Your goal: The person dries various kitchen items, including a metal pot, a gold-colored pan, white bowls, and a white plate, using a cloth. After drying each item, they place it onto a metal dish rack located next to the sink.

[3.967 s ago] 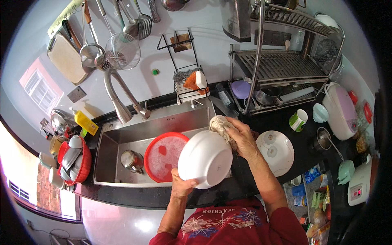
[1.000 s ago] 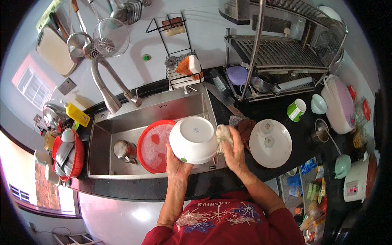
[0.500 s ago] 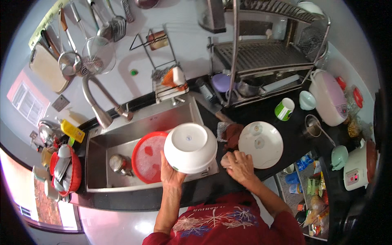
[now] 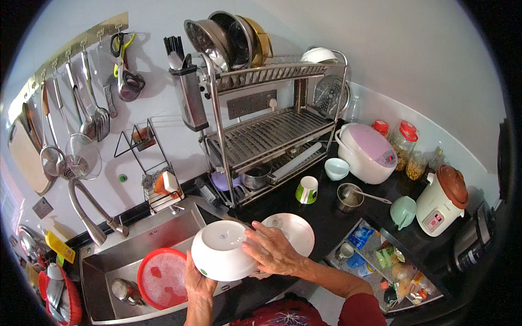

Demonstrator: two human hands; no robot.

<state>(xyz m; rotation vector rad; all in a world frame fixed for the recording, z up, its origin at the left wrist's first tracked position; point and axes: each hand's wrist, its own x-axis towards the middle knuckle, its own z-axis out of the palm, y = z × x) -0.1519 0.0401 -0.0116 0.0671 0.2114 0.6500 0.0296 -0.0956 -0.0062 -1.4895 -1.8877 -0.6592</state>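
A white bowl point(image 4: 224, 251) is upside down and tilted, its round foot facing up. My left hand point(image 4: 199, 282) grips it from the lower left, thumb along the side. The fingers of my right hand point(image 4: 272, 251) lie spread on the bowl's right side near the foot; its palm side is hidden. Behind that hand, a white plate point(image 4: 296, 231) rests on the black counter, partly covered. Left of the bowl, a red basin point(image 4: 163, 277) with sudsy water stands in the steel sink point(image 4: 100, 288), beside a small metal pot point(image 4: 126, 290).
A steel dish rack point(image 4: 274, 138) stands at the back. Right of it are a green and white cup point(image 4: 307, 190), a pale bowl point(image 4: 337, 169), a metal pot with a ladle point(image 4: 350, 200) and a rice cooker point(image 4: 367, 152). An open drawer point(image 4: 389, 266) sits at the lower right.
The head view has swung right. My right hand has moved from beside the plate onto the bowl's side, and its fingers have spread. My left hand keeps its grip on the bowl.
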